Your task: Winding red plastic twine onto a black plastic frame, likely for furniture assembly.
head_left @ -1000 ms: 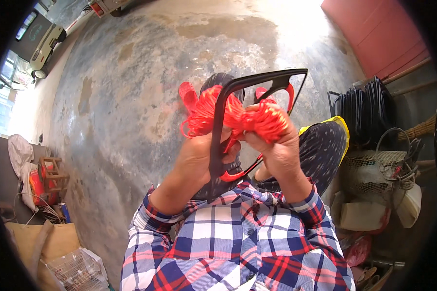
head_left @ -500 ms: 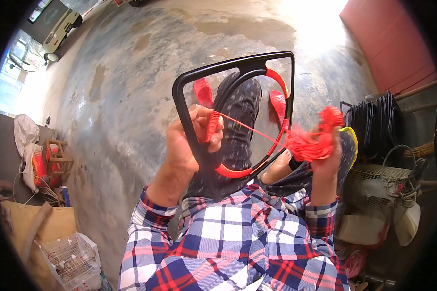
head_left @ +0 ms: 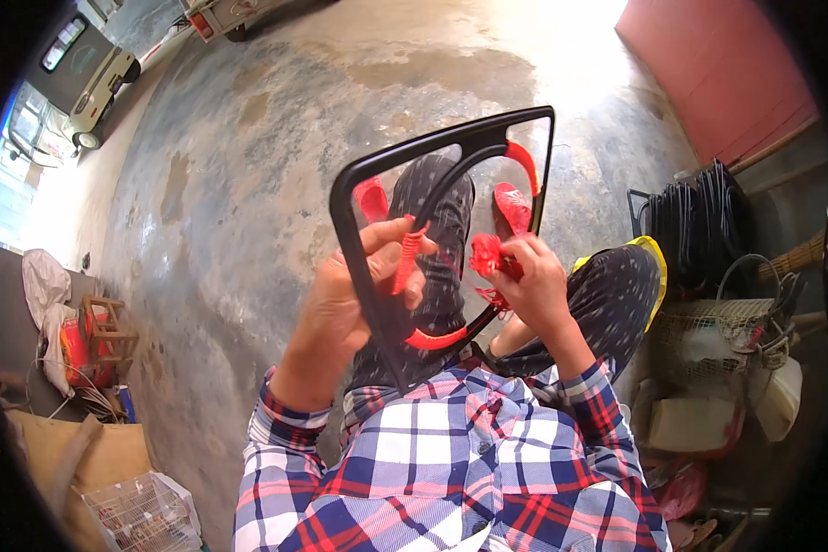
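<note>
A black frame (head_left: pixel 479 133), with a rounded ring inside its angular outer bars, is held tilted over my lap. My left hand (head_left: pixel 336 290) grips its left side, thumb and fingers closed about the ring where red cord (head_left: pixel 408 260) is wound in tight turns. More red wrapping (head_left: pixel 523 166) covers the ring's upper right and its bottom. My right hand (head_left: pixel 538 287) is closed on a bunched hank of red cord (head_left: pixel 486 255) at the frame's right side, with loose strands hanging below. Whether a strand runs between the two hands is hard to see.
Several black frames (head_left: pixel 708 216) stand stacked at right, beside a wire basket (head_left: pixel 708 322) and pale containers (head_left: pixel 690 423). A small wooden stool (head_left: pixel 110 331) and a white wire rack (head_left: pixel 143 515) sit at left. A vehicle (head_left: pixel 92 83) is parked far left. Concrete floor (head_left: pixel 239 202) lies ahead.
My right hand has come left and inward with the red hank, from outside the frame to its right side. The stretched strand no longer shows taut. My left hand keeps its grip.
</note>
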A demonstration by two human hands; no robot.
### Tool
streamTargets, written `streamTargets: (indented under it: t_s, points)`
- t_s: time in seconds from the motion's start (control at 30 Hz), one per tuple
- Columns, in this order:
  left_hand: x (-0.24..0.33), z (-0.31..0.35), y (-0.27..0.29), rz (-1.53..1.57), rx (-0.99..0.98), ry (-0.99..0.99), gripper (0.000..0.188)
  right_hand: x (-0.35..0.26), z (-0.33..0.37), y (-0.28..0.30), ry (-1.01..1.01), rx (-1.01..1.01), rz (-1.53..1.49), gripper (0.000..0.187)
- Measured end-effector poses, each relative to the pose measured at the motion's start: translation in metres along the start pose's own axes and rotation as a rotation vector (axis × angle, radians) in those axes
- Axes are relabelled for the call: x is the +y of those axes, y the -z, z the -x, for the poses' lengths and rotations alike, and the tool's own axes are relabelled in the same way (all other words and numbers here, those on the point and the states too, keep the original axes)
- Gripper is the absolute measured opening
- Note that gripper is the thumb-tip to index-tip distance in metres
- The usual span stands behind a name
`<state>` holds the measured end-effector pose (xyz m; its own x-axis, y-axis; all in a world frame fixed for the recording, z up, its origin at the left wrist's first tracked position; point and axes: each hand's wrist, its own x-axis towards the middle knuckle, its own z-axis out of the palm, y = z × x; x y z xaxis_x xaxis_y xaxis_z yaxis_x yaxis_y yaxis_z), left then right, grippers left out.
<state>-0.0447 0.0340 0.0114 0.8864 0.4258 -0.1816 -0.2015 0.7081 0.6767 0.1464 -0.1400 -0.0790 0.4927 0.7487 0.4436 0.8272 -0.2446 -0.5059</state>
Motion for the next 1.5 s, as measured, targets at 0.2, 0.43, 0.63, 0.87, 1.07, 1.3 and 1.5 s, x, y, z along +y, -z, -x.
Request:
streamTargets:
  t_s: [0.2,0.43,0.63,0.87,1.07,1.3,1.5]
  points:
    - [-0.016,0.002,-0.02,0.158,-0.204,0.134,0.037,-0.05,-0.054,0.015,-0.277,-0.067,-1.324,0.021]
    - [-0.02,0.001,-0.043,0.174,-0.067,0.223,0.053,-0.053,-0.048,0.031,-0.054,-0.2,-1.538,0.035]
    - [-0.032,-0.005,-0.018,0.107,0.001,0.019,0.032,-0.058,-0.024,0.036,-0.363,-0.1,-1.45,0.043]
    - [-0.038,-0.013,-0.012,0.089,-0.117,0.03,0.028,-0.076,-0.027,0.038,-0.328,-0.016,-1.42,0.053]
    - [-0.016,-0.011,0.022,0.203,-0.062,-0.042,0.049,-0.008,-0.034,0.083,-0.348,0.368,-1.969,0.046]
    - [-0.011,-0.008,0.046,0.208,0.008,-0.094,0.031,0.037,0.004,0.054,-0.352,-0.096,-2.164,0.038]
    - [-0.009,-0.013,0.051,0.102,-0.15,0.111,0.035,0.019,0.021,-0.011,-0.522,-0.094,-0.854,0.015]
